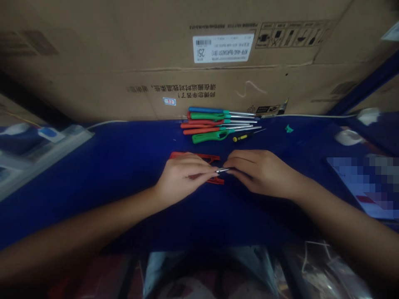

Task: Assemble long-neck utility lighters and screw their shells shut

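Note:
Between my two hands is a thin silvery metal piece [222, 170], slim like a small tube or rod. My left hand [187, 171] pinches its left end, and the fingers of my right hand [260, 171] are closed on its right end. Beneath and behind my left hand lie red plastic shell halves [215, 158], partly covered by that hand. Farther back is a group of long-nosed gas lighters with blue, red, orange and green handles, among them a green lighter [205, 137]. A small yellow screwdriver [241, 138] lies just right of them.
A large cardboard box [109, 91] stands along the back of the blue table surface [131, 153]. At right lie a scrap of teal plastic [289, 128], a white rounded object [350, 137] and a flat sheet [361, 191]. A whitish frame [46, 160] stands at left.

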Tool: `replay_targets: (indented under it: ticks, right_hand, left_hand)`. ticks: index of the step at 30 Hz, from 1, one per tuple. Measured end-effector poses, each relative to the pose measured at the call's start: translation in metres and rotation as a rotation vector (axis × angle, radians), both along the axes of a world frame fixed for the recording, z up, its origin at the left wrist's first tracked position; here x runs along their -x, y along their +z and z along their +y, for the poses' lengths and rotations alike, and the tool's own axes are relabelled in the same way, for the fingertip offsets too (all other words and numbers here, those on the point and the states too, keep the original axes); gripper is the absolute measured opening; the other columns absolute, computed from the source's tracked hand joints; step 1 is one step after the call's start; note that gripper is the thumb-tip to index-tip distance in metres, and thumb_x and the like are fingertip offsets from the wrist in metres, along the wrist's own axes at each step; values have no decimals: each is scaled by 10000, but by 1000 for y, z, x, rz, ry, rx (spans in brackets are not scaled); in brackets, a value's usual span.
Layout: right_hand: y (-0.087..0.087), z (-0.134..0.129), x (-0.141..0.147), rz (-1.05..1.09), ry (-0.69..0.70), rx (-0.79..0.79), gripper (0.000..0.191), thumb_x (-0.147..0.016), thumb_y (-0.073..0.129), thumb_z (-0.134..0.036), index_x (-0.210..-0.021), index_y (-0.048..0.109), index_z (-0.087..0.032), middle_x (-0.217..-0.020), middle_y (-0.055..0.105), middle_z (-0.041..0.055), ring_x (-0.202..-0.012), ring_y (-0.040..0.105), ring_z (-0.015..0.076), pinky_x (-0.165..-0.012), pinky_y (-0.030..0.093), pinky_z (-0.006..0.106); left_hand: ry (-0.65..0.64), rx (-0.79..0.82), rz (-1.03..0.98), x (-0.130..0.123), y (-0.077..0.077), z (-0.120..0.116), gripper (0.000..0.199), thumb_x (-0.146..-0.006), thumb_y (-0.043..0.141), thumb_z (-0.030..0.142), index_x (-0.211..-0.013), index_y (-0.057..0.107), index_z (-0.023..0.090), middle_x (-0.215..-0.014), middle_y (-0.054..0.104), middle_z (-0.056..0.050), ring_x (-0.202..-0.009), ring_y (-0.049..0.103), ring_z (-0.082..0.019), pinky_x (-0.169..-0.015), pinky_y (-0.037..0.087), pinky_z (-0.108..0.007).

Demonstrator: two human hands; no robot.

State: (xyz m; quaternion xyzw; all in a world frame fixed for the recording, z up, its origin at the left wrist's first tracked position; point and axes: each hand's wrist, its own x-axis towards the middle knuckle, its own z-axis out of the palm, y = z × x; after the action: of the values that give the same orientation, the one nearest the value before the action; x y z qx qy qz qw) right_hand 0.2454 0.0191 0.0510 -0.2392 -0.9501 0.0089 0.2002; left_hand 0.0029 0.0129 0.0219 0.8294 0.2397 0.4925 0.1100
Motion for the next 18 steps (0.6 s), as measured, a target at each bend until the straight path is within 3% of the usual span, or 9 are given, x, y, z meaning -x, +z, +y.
replay_targets:
  ticks: [4, 9, 15, 18]
  right_hand:
    - [2, -1, 0, 57, 21, -117, 155, -988, 505, -171, -1058, 632, -116, -988, 672, 97, -864, 646, 178, -748, 524, 290]
    - [7, -4, 1, 59, 26, -229, 117, -971, 519, -147, -990, 632, -126, -950, 675, 96, -824, 629, 183, -730, 530, 303]
    - [7, -5, -1, 68, 41, -235, 139, -976, 523, -163, -1044, 634, -117, -967, 684, 97, -825, 639, 176, -735, 531, 298]
    - [5, -5, -1, 75, 45, -150, 161, -980, 523, -182, -1066, 643, -116, -964, 683, 90, -809, 641, 166, -719, 519, 285]
  left_hand:
    - [59, 26, -21, 1, 2, -1, 188, -803, 805, 163, -986, 776, 192, -901, 803, -42, -780, 751, -159, -748, 604, -273]
    - [33, -15, -35, 0, 5, -2, 205, -786, 815, 138, -982, 771, 179, -907, 802, -49, -777, 743, -158, -765, 600, -281]
    - [-11, -55, 1, 1, 8, -2, 128, -824, 784, 152, -944, 766, 192, -825, 796, -26, -715, 746, -159, -739, 596, -301]
    - [-20, -47, 28, 2, 6, 0, 89, -836, 777, 170, -921, 765, 192, -855, 801, -30, -734, 755, -163, -759, 592, -306]
